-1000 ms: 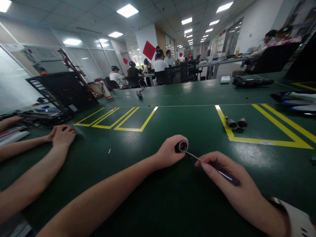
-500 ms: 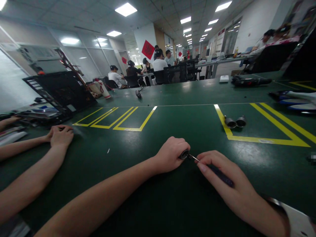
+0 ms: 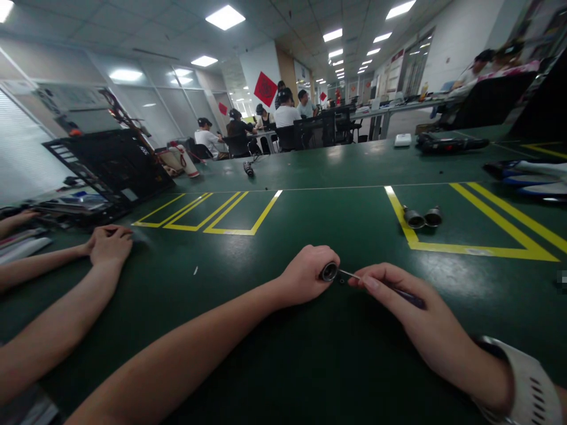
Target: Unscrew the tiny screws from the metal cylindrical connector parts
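Observation:
My left hand [image 3: 308,274] is closed around a dark, round metal part [image 3: 328,271] with a hollow end that faces me. Most of that part is hidden by the fingers. In my right hand [image 3: 394,289] is a thin screwdriver [image 3: 411,298] with a dark purple handle, pinched near the front. Its slim shaft points left, with the tip at the right side of the metal part; I cannot tell whether they touch. A tiny dark ring [image 3: 341,281] lies on the green table just below the tip.
Two cup-shaped metal pieces [image 3: 423,218] stand inside yellow tape [image 3: 478,252] at the right. A power tool [image 3: 449,144], a white box [image 3: 403,140] and blue-and-white items [image 3: 538,180] lie behind. Another person's hands [image 3: 110,243] rest at the left. A small metal object [image 3: 248,169] lies farther back.
The metal part has turned so its hollow end faces me more. My right hand has shifted slightly upward and the screwdriver shaft lies flatter.

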`<state>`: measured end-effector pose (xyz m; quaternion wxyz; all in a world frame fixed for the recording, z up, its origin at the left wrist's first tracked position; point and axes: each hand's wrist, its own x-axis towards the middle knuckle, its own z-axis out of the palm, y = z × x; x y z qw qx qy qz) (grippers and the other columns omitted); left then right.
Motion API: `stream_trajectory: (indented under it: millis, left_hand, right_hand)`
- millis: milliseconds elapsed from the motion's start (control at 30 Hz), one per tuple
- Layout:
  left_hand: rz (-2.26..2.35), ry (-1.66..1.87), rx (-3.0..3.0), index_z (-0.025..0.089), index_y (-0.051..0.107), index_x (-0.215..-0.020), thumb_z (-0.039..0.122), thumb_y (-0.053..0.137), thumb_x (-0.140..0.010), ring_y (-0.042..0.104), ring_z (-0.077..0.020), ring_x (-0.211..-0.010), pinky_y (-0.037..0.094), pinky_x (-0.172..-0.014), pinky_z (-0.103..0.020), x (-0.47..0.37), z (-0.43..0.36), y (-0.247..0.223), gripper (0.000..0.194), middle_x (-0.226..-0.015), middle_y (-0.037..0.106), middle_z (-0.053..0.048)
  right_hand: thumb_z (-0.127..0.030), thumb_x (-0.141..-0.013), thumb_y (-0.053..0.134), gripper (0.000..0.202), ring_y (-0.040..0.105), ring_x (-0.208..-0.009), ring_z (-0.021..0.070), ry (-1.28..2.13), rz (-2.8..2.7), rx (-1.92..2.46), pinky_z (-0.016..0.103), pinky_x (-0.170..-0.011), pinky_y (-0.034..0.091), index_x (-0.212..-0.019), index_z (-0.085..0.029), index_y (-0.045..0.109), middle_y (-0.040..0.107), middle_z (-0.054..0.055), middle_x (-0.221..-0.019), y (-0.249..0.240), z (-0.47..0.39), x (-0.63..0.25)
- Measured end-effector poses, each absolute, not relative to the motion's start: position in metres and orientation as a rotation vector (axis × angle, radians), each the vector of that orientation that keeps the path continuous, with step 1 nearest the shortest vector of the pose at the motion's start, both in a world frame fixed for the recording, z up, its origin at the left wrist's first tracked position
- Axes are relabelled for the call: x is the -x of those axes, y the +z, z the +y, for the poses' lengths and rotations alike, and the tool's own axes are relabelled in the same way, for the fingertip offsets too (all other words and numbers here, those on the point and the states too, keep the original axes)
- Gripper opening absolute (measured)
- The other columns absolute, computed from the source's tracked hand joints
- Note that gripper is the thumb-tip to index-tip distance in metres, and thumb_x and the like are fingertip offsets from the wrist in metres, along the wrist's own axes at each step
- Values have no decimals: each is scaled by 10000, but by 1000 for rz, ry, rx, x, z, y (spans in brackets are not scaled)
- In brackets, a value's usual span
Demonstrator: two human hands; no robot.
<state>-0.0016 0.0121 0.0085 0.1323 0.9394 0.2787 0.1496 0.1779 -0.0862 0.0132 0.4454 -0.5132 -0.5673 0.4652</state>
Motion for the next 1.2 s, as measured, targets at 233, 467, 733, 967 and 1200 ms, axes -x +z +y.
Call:
stream_trajectory:
  millis: [233,467,733,967,1200]
  left_hand:
    - [784,358,-2902,167,493,-807,134,466,-776,503,-157,-734,338,-670,-282,-1,6,10,52,-779,560,-24]
    - [744,475,-2717,169,487,-807,147,496,-768,516,-133,-720,368,-685,-261,2,13,6,45,-789,562,-10]
    - [857,514,-2722,165,492,-797,131,519,-750,506,-136,-706,354,-670,-268,1,12,6,63,-769,552,-3]
    - [842,431,-2840,164,496,-807,116,482,-768,506,-152,-734,342,-673,-279,0,7,8,63,-773,553,-13]
    - [820,575,-2617,169,491,-785,129,535,-739,507,-128,-700,376,-679,-260,2,14,4,76,-762,549,4]
  right_hand:
    - [-403,-841,515,233,593,-833,219,1079,-1516,1300,367,-740,447,-762,-219,636,662,42,-852,14,-88,-179]
    - [-413,-759,617,241,602,-861,234,1412,-1041,1179,383,-809,439,-747,-184,688,689,68,-833,17,-76,-184]
    - [-432,-814,559,243,598,-883,222,1261,-1254,1228,363,-780,446,-836,-218,673,681,42,-885,13,-81,-183]
    - [-432,-826,530,254,601,-826,218,1213,-1413,1277,355,-721,451,-808,-223,672,678,37,-845,12,-83,-182]
    - [-394,-799,577,229,600,-857,210,1425,-1098,1170,359,-788,437,-777,-190,680,688,55,-860,13,-77,-183]
